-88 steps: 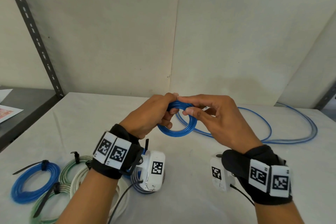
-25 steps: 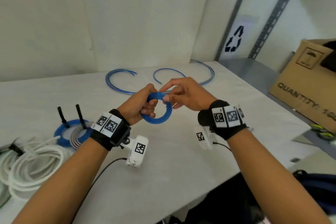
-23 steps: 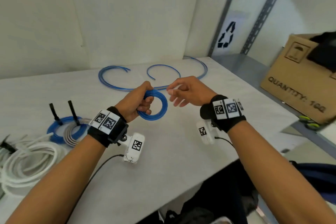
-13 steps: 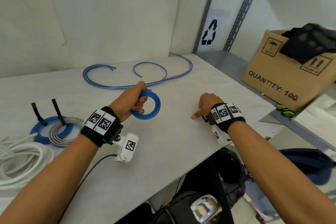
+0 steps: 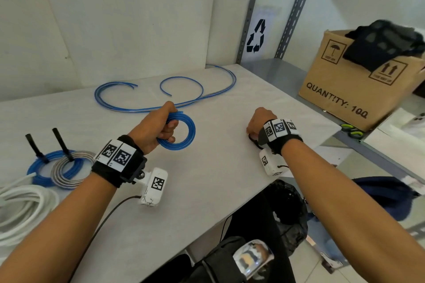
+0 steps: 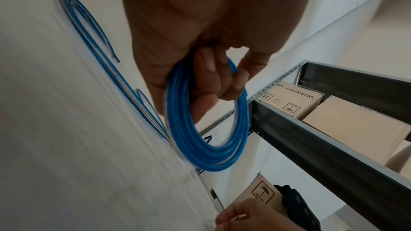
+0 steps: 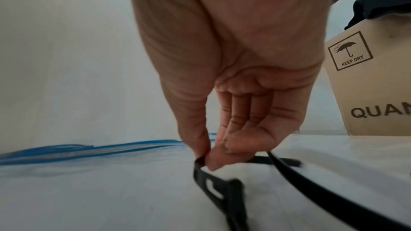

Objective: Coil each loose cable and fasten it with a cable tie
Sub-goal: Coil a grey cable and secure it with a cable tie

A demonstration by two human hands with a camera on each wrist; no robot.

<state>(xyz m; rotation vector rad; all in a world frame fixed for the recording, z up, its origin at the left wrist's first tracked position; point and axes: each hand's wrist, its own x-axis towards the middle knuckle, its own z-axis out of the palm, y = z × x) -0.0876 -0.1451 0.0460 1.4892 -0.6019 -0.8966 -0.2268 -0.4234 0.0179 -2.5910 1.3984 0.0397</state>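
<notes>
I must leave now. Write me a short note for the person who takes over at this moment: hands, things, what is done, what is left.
Left hand grips the coiled blue cable above the white table; it is not yet tied.
Right hand pinches a black plastic cable tie near the table's right edge.
Done: a blue coil and a grey coil at left, each with a black tie.
Left: tie the held coil; coil and tie the loose blue cables at the back. The white cable bundle at far left shows no tie here.
</notes>
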